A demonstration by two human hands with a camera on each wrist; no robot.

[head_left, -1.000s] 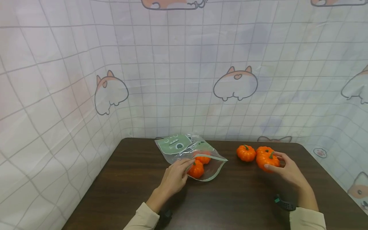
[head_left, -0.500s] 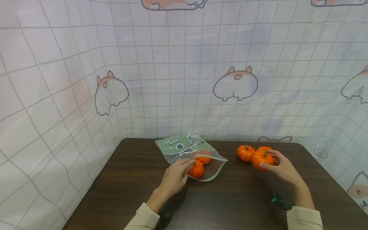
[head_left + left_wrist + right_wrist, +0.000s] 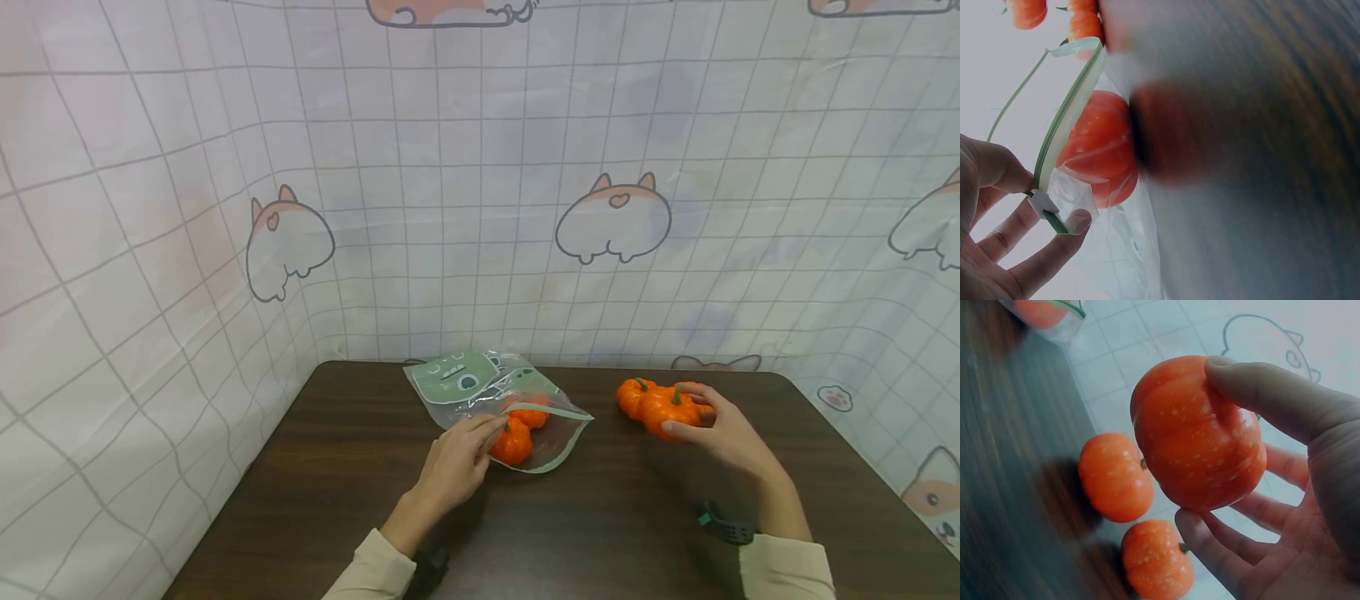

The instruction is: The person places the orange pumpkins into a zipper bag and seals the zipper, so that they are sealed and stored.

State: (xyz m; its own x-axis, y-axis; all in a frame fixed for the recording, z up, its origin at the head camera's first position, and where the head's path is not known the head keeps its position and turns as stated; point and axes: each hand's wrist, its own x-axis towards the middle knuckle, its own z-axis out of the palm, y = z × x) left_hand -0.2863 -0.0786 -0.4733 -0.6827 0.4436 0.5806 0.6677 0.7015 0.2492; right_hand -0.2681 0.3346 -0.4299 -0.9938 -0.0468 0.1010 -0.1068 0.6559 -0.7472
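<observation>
My right hand (image 3: 731,433) grips a small orange pumpkin (image 3: 667,415) with a green stem, thumb on one side and fingers on the other. In the right wrist view this pumpkin is clear of the table. My left hand (image 3: 450,458) pinches the mouth of a clear zip bag (image 3: 450,382) with a green printed face. The left wrist view shows a white slider (image 3: 1042,204) by its thumb, and the mouth stands apart. Inside the bag lie two pumpkins, one near the mouth (image 3: 513,443) and another deeper (image 3: 536,413).
Two more pumpkins, one (image 3: 1116,478) beside the other (image 3: 1158,559), sit on the dark wooden table (image 3: 570,533) behind the held one. A white grid-patterned cloth (image 3: 480,208) hangs along the table's back and sides.
My right hand has moved left with the pumpkin, passing in front of the pumpkins on the table toward the bag. The left hand and the bag stay where they were.
</observation>
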